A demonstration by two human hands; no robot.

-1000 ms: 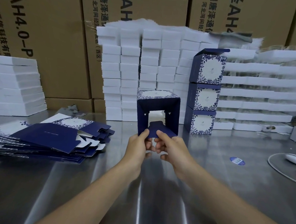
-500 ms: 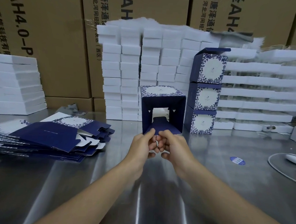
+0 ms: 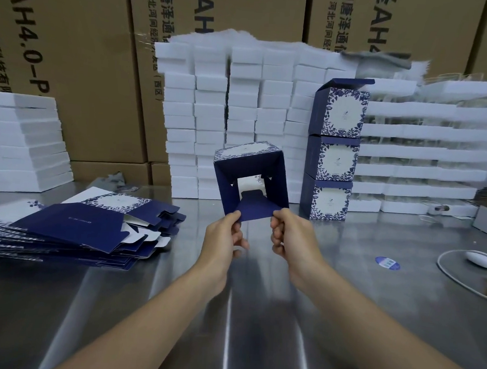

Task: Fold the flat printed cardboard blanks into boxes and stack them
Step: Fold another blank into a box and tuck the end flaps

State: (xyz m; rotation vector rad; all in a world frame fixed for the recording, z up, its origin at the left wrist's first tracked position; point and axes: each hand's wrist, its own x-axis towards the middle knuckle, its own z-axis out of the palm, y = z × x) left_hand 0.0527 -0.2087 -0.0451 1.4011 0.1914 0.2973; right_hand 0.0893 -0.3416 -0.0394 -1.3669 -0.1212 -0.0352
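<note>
Navy floral-printed cardboard box held tilted over steel table; left hand and right hand, previously together, have parted, each pinching a near-flap corner; end closure judged unfinished.

I'm looking across a steel tabletop that is throwing back soft glare, while tall brown shipping cartons are filling the rear, possibly hiding a wall.

Matt printed cardboard box; glossy brushed-metal table.
</note>
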